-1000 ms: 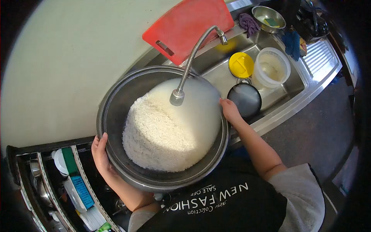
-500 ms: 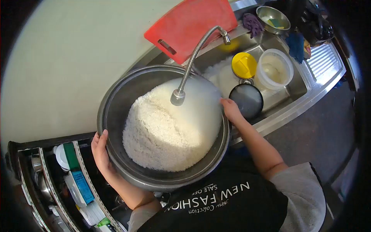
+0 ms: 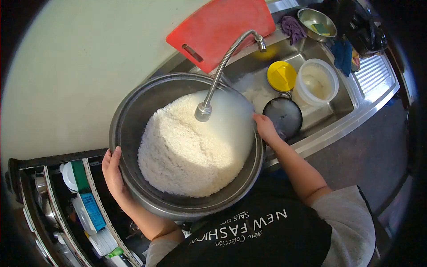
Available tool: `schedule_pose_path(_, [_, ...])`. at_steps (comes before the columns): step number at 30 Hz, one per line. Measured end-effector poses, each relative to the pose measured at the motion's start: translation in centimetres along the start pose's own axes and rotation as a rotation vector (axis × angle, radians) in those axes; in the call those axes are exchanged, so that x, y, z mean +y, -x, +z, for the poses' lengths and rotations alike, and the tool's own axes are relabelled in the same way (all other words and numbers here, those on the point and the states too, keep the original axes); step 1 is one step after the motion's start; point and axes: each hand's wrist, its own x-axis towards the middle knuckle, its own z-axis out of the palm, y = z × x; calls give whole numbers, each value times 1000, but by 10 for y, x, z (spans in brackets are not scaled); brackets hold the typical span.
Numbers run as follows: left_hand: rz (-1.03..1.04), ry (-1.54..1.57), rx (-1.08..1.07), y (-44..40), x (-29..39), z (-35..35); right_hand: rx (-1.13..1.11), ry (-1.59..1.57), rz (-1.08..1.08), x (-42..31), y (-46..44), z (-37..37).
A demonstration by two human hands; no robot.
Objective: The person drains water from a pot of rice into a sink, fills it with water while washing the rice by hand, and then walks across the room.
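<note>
A large dark metal basin holds a big heap of white rice with cloudy water pooled on the sink side. It leans toward the sink, its far right rim over the sink edge. My left hand grips the rim on the left, thumb on top and fingers underneath. Across from it my right hand is closed on the right rim; its lower fingers are hidden. A flexible metal faucet hangs over the rice, with no stream visible from its head.
In the steel sink are a yellow lid, a white plastic tub and a dark round pan. Behind stand a red cutting board, a purple cloth and a steel bowl. A dish rack is at left.
The basin has shifted slightly left with both hands on it. Its cloudy water covers less of the rice, and the whitish water in the sink has thinned, baring more of the dark pan.
</note>
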Motion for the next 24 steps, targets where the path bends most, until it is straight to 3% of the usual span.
schedule_pose_path(10, [43, 48, -34, 1, 4, 7, -1, 25, 65, 0, -1, -2])
schedule_pose_path(13, [27, -7, 28, -2, 3, 5, 22, 6, -3, 19, -14, 2])
schedule_pose_path(16, [42, -61, 69, 2, 10, 12, 26, 63, -4, -19, 11, -5])
schedule_pose_path(19, [66, -57, -1, 0, 10, 10, 6, 185, -1, -16, 6, -6])
schedule_pose_path(22, [66, -158, 118, 9, 21, 22, 40, 135, -12, -26, 16, -5])
schedule_pose_path(24, [80, -60, 56, 3, 15, 16, 9, 129, -47, -21, 11, -7])
